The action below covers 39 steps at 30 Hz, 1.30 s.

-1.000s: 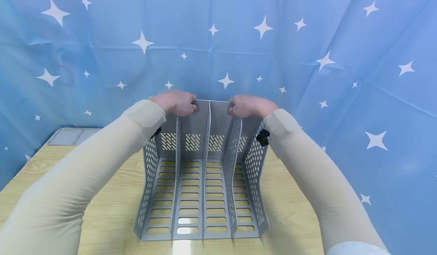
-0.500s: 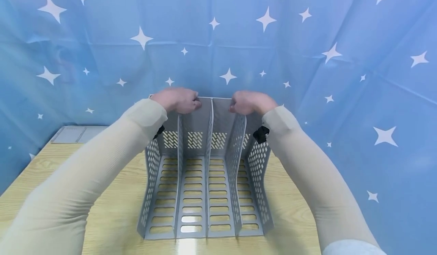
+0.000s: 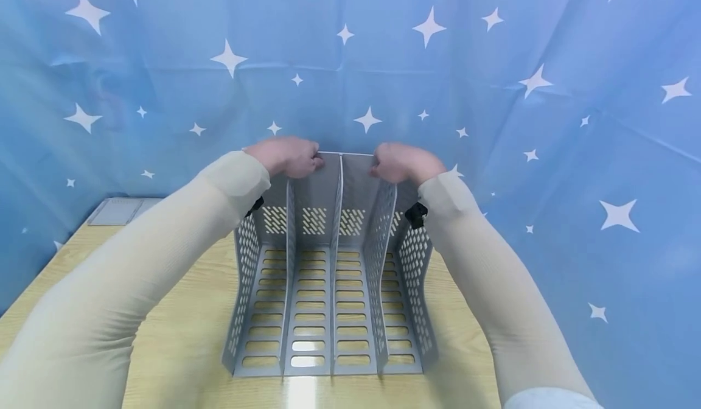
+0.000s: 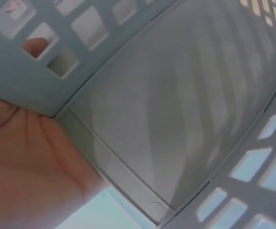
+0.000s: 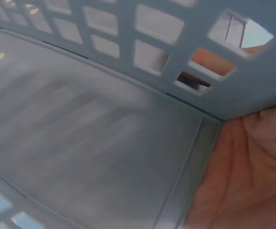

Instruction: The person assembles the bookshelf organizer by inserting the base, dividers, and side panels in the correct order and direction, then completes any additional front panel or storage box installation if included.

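Observation:
A grey plastic file rack stands upright on the wooden table, its slotted base and perforated dividers facing me. Its several slots hold nothing. At the left part of the back panel's top edge, my left hand grips with curled fingers. My right hand holds the same edge farther right, a short stretch of rim showing between the two. In the left wrist view, the palm lies against the edge of the back panel, beside a perforated divider. The right wrist view has the matching palm at the panel edge. Most fingertips are hidden behind the panel.
A flat grey panel lies at the table's back left corner, partly covered by my left sleeve. A blue curtain with white stars hangs close behind the rack. The wooden table extends to both sides.
Both hands keep their grip on the rack's top edge. Rack, table and curtain have all shifted slightly up and right in the head view, as the camera moves.

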{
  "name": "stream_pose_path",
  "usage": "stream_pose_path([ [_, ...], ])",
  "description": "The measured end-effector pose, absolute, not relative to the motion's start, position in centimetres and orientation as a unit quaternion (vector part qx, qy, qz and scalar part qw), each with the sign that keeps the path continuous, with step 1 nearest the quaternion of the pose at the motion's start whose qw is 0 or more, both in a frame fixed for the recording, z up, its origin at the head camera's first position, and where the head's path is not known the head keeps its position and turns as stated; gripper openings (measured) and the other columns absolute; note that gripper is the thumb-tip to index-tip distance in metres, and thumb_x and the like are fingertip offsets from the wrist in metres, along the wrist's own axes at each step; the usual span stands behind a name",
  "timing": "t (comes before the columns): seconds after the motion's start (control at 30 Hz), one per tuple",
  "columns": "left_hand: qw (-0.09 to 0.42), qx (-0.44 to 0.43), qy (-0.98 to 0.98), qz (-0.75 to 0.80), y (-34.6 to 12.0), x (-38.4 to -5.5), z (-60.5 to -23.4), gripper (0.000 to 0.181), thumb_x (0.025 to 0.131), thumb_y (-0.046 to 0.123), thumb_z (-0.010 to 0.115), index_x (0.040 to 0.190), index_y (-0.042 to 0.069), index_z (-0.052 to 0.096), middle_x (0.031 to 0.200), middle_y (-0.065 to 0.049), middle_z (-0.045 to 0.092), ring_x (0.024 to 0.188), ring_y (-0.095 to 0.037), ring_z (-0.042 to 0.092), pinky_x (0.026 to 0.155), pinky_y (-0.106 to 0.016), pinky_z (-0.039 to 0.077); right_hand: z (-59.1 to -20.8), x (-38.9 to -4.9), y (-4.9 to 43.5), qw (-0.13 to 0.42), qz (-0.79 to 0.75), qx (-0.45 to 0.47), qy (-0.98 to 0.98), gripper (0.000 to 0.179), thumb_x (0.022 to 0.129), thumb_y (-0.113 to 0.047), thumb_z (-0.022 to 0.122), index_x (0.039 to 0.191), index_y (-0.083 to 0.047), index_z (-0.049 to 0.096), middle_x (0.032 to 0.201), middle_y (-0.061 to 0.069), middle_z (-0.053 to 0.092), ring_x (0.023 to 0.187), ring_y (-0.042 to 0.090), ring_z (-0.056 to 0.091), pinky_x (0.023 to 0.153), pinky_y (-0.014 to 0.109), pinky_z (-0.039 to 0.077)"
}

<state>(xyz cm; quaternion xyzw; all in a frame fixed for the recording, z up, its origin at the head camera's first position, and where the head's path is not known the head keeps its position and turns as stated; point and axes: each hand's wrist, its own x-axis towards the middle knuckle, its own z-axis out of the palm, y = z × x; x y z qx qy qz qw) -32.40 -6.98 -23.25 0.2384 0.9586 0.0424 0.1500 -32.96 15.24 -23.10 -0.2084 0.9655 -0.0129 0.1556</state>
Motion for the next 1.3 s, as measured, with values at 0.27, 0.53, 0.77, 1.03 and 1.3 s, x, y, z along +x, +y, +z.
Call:
stream_pose_path([
  [0.27,0.145,0.253,0.953,0.082,-7.8,-31.9,-23.1,0.046,0.113,0.033,0.032,0.134,-0.006,0.047,0.138,-0.027,0.053,0.137,-0.041,0.047,0.117,-0.052,0.036,-23.1,-32.7,15.1,0.134,-0.008,-0.16,0.978,0.037,0.107,-0.028,0.054,0.126,0.002,0.062,0.126,0.018,0.065,0.123,0.036,0.059,0.109,0.056,0.044],
  [0.53,0.076,0.221,0.967,0.105,-11.7,-30.2,-22.7,0.058,0.113,0.043,0.029,0.138,-0.004,0.051,0.136,-0.027,0.058,0.131,-0.043,0.053,0.111,-0.057,0.04,-22.9,-33.1,15.1,0.103,-0.029,-0.122,0.987,0.037,0.105,-0.033,0.059,0.124,-0.001,0.063,0.123,0.016,0.064,0.117,0.035,0.06,0.106,0.058,0.046],
  [0.77,0.007,0.198,0.96,0.198,-15.8,-28.9,-24.4,0.037,0.111,0.029,0.043,0.124,-0.004,0.053,0.112,-0.025,0.062,0.105,-0.04,0.06,0.093,-0.055,0.049,-23.4,-33.1,16.7,0.017,-0.129,-0.147,0.981,0.042,0.103,-0.042,0.062,0.08,-0.007,0.059,0.072,0.003,0.048,0.069,0.02,0.045,0.066,0.036,0.042],
  [1.03,-0.029,0.162,0.941,0.297,-17.3,-26.1,-27.3,0.075,0.106,0.024,0.05,0.162,-0.006,0.009,0.155,-0.038,0.037,0.137,-0.055,0.043,0.114,-0.066,0.034,-23.3,-32.0,22.3,0.002,-0.183,-0.177,0.967,0.038,0.111,-0.035,0.047,0.103,-0.004,0.067,0.086,0.014,0.058,0.086,0.032,0.052,0.078,0.046,0.042],
  [1.3,-0.05,0.19,0.915,0.351,-16.8,-22.9,-32.6,0.053,0.103,0.012,0.054,0.15,-0.009,0.039,0.134,-0.032,0.061,0.112,-0.046,0.066,0.092,-0.059,0.056,-25.5,-30.4,25.4,-0.039,-0.271,-0.122,0.954,0.041,0.112,-0.024,0.044,0.142,-0.001,0.061,0.136,0.025,0.062,0.095,0.036,0.061,0.087,0.05,0.049],
])
